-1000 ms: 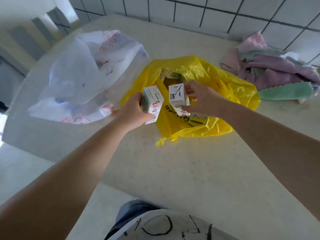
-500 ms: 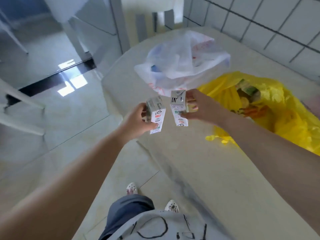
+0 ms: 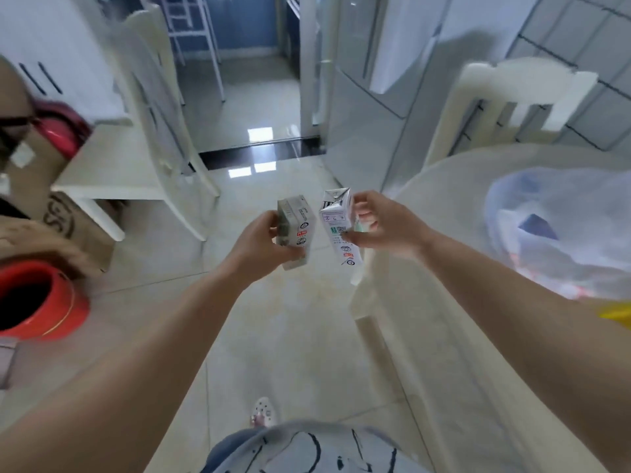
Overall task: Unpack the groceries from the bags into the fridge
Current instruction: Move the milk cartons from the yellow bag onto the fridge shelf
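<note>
My left hand (image 3: 259, 242) grips a small drink carton (image 3: 296, 230) with grey and red print, held upright in front of me. My right hand (image 3: 379, 227) grips a second small white carton (image 3: 338, 227) by its side, tilted a little, just right of the first. Both cartons hang over the tiled floor, apart from each other. The translucent white bag (image 3: 563, 230) lies on the round table (image 3: 454, 172) at the right. A sliver of the yellow bag (image 3: 618, 314) shows at the right edge. The tall pale fridge (image 3: 362, 97) stands ahead, right of the doorway.
A cream chair (image 3: 153, 138) stands at the left of the floor path and another chair (image 3: 505, 107) behind the table. A red bucket (image 3: 37, 302) and cardboard boxes (image 3: 37, 186) sit at the left. Glossy tiled floor (image 3: 273, 319) runs toward an open doorway.
The view has swung left, away from the table and bags toward the floor and doorway. Both hands still hold their cartons, now over the floor rather than the table edge.
</note>
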Tool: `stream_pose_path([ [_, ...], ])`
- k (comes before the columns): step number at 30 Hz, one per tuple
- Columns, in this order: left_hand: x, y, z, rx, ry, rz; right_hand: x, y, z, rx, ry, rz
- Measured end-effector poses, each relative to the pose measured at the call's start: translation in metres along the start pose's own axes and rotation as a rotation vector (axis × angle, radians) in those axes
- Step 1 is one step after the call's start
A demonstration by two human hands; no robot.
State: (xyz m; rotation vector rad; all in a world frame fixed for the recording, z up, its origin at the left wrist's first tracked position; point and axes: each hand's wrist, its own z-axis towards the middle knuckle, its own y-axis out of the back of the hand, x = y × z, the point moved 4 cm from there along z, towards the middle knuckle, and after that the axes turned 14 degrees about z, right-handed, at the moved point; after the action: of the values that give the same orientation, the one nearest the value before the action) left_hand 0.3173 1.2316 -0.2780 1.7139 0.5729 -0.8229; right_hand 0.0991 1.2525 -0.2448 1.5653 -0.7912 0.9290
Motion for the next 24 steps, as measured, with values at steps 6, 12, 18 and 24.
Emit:
stream_pose_path([
  [6,0.058,0.098,0.052,-0.084,0.025,0.01,0.052,-0.066,0.109,0.024,0.049,-0.017],
  [12,0.094,0.155,0.126,-0.171,0.063,-0.031,0.067,-0.092,0.217,0.051,0.057,0.022],
  [18,0.101,0.2,0.253,-0.187,0.041,-0.052,0.068,-0.085,0.357,0.024,0.08,0.097],
  [24,0.071,0.259,0.394,-0.211,-0.037,-0.027,0.084,-0.042,0.491,-0.046,0.085,0.186],
])
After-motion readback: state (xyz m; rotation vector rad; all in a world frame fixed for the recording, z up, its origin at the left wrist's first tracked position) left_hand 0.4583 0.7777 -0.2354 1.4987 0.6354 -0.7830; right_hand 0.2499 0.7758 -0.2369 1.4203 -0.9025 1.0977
